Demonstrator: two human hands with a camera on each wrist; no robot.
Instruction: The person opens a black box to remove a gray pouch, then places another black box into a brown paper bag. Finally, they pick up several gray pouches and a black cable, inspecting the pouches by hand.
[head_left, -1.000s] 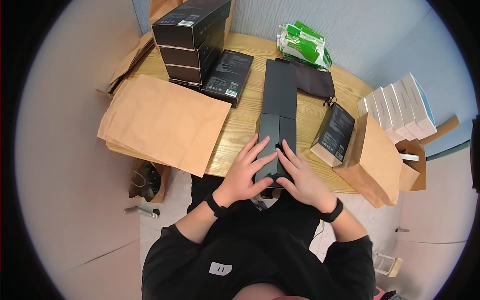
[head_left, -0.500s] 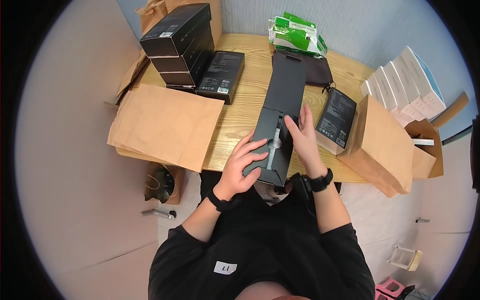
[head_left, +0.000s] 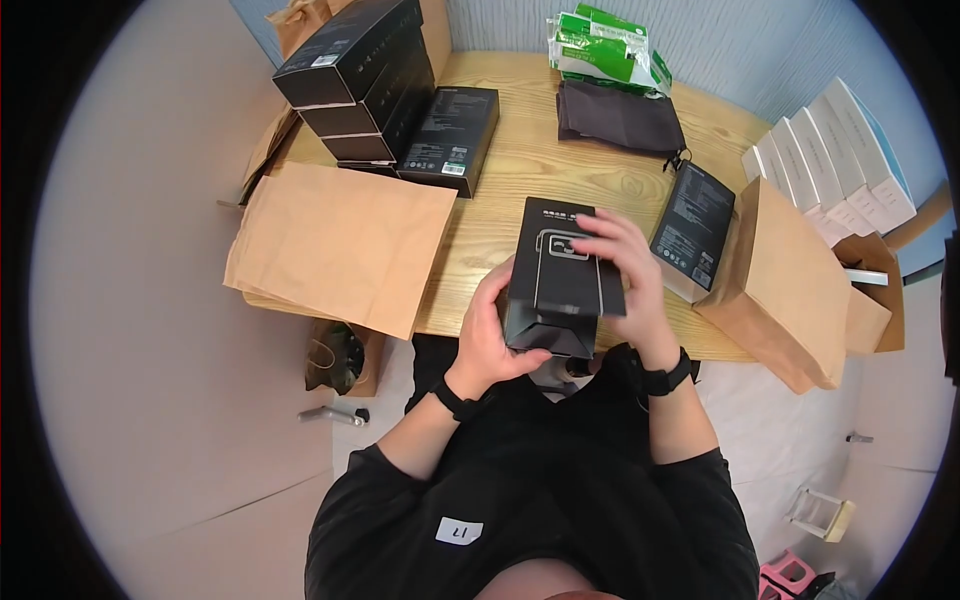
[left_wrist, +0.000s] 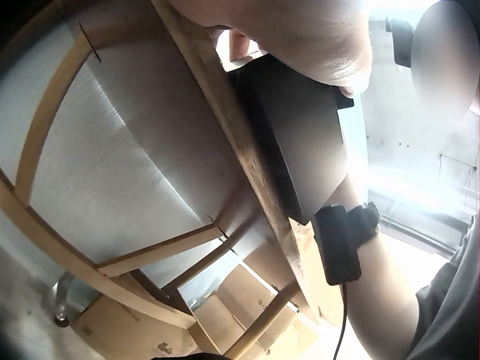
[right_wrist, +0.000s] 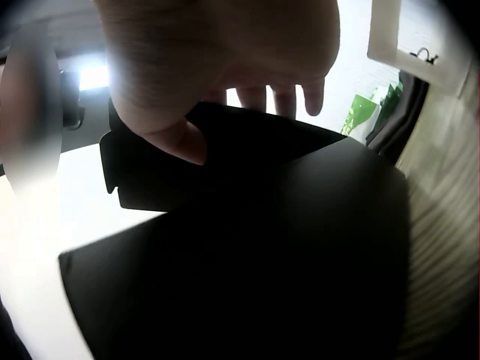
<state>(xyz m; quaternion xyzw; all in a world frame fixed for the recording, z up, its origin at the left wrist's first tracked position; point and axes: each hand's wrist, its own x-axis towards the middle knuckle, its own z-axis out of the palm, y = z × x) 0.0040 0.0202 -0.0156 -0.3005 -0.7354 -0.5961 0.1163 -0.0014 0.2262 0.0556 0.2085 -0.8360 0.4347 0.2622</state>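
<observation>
A black cardboard box (head_left: pixel 548 338) stands at the table's front edge in the head view, its printed lid (head_left: pixel 556 285) swung over the top and lifted at the near end. My left hand (head_left: pixel 484 330) grips the box's left side, thumb along the near end. On the right, my right hand (head_left: pixel 636 280) holds the lid, fingers spread across its upper face. The right wrist view shows the thumb of the right hand (right_wrist: pixel 232 45) against the dark lid flap (right_wrist: pixel 150 176). In the left wrist view the left hand (left_wrist: pixel 292 34) covers part of the box (left_wrist: pixel 300 135). The box's contents are hidden.
Flat brown paper bags (head_left: pixel 340 245) lie at left, before stacked black boxes (head_left: pixel 365 90). Right of my hands are another black box (head_left: pixel 695 225), an upright paper bag (head_left: pixel 785 280) and white boxes (head_left: pixel 830 150). A dark pouch (head_left: pixel 615 118) and green packets (head_left: pixel 605 50) lie behind.
The lid, folded back flat earlier, has swung over the box toward me, hiding the inside. My right hand went from the box's inside to the lid; my left hand stays on the left side.
</observation>
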